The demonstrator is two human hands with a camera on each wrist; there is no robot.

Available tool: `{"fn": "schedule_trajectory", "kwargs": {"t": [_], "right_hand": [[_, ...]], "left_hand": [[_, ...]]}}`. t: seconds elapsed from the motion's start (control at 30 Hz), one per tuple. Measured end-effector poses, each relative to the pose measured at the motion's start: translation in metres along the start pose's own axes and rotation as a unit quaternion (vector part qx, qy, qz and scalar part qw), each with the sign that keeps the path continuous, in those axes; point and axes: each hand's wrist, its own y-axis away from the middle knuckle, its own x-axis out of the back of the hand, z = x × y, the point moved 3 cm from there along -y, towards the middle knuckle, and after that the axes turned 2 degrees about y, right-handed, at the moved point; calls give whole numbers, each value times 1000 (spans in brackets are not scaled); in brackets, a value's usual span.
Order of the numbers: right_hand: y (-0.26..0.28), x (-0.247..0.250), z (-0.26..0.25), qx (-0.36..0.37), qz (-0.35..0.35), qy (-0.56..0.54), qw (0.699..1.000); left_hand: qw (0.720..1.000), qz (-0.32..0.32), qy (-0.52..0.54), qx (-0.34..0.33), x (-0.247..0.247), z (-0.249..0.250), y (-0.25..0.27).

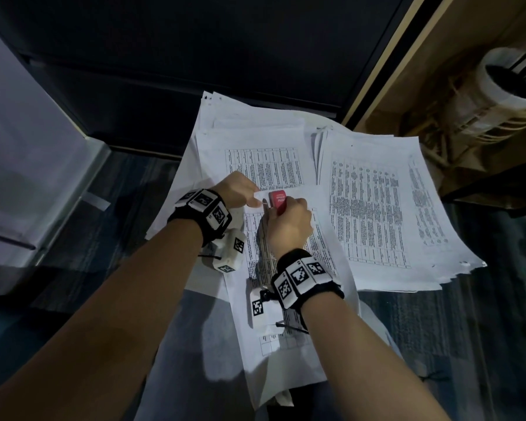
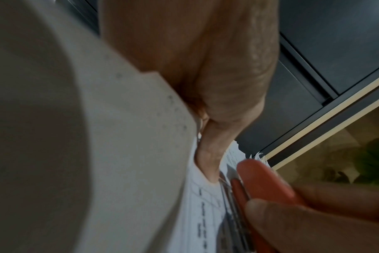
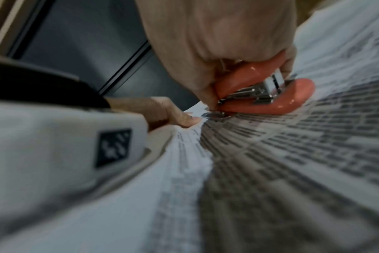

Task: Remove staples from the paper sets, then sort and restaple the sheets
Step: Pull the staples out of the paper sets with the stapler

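**Head view: red stapler working on the corner of a paper set**

Item 1. Right hand (image 1: 289, 226), centre of frame, is curling its fingers round a red stapler (image 1: 278, 201) and pressing it down on the top left corner of a printed paper set (image 1: 322, 247). In the right wrist view the stapler (image 3: 268, 95) is sitting with its metal mouth (image 3: 214, 115) on the sheet's edge, red base lying flat on the paper.

Item 2. Left hand (image 1: 234, 189), at 9 o'clock from the stapler, is pinching the same corner of the paper set; its fingertips (image 3: 189, 120) are lying just beside the stapler's mouth. In the left wrist view a finger (image 2: 210, 160) is pressing on the sheet next to the red body (image 2: 264, 181).

Item 3. Paper set in hand is lying lengthwise toward 6 o'clock, overlapping other sheets on the worktop (image 1: 176, 354).

Item 4. Second stack of printed sheets (image 1: 374, 205) is resting at 3 o'clock from the hands, fanned at its edges.

Item 5. Third stack (image 1: 261, 159) is lying at 12 o'clock, partly under the held set.

Item 6. Roll of clear film (image 1: 501, 83) is sitting on a shelf at 2 o'clock, well apart from the papers.
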Motion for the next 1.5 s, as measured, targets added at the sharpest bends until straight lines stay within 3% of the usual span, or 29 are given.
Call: {"fn": "schedule_trajectory", "kwargs": {"t": [0.1,0.3,0.43,0.63,0.83,0.93,1.0,1.1,1.2,1.27,1.3,1.4,1.43,1.5], "right_hand": [[5,0,-2,67,21,57,996],[-1,2,-1,-10,3,-7,1000],[1,-2,-7,53,26,62,996],[-9,0,-8,22,26,9,999],[-10,-4,-11,96,49,74,991],[-20,-3,-11,13,28,-41,999],[-28,4,-14,-49,29,-142,988],[-34,15,-16,-82,6,-217,973],[-37,23,-6,-95,-12,-304,948],[-37,30,4,-102,-15,-345,933],[-37,36,8,-98,-7,-354,930],[-37,58,17,-92,12,-413,906],[-38,66,20,-87,17,-431,898],[-41,84,27,-78,35,-437,895]], "left_hand": [[1000,3,6,-5,1,1,2],[1000,0,8,4,1,1,2],[1000,5,-10,-7,0,2,5],[997,-10,73,2,2,-2,4],[999,5,49,-6,2,1,6],[999,-16,44,-14,1,-2,5],[998,-27,43,-26,-1,-1,5],[999,-33,26,-26,3,-5,6],[996,-52,-63,24,13,-12,12],[990,-23,-125,55,27,-16,16],[991,26,-125,47,37,-16,16],[976,200,80,10,65,-14,27],[960,224,166,1,68,-15,33],[951,176,252,36,55,-18,46]]}}
